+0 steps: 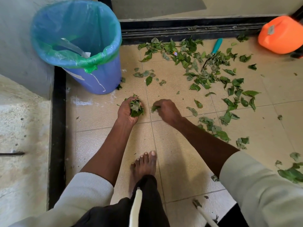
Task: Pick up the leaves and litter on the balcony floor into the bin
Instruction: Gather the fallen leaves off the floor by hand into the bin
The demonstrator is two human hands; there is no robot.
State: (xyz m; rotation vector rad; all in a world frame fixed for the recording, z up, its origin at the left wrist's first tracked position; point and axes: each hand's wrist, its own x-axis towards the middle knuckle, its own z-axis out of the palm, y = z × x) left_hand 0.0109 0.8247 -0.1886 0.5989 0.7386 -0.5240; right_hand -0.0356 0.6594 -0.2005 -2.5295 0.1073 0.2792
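While I bend low over the tiled balcony floor (pixel 180 169), both my arms reach down and forward, bare from the pushed-up pale sleeves to the wrists. My left hand (pixel 127 111) is turned palm up just above the tiles, its fingers curled into a cup, and its grip is closed around a bunch of leaves (pixel 136 107) that fills the palm and sticks out past the fingertips. My right hand (pixel 165 110) sits just beside it, knuckles up and wrist bent down, the forearm slanting in from the right; its fingers pinch a single leaf (pixel 155 108) at floor level, so that grip is closed on the leaf too. The two hands are near each other but apart, with a tile seam running between them. Beyond my left hand, near it, stands the blue bin (pixel 98 79), lined with a blue-green bag (pixel 77 30) folded over its rim and knotted at the front; it stands against the grey wall (pixel 16 46) in the corner. Most of the scattered leaves (pixel 201 69) lie to the right of the bin and of my hands, spread across the tiles up to the dark door track (pixel 188 30), with more trailing down past my right forearm. Among them lies a teal-handled tool (pixel 216 45), and an orange container (pixel 280 35) sits at the far right. My bare foot (pixel 144 167) rests flat on the floor between my arms.
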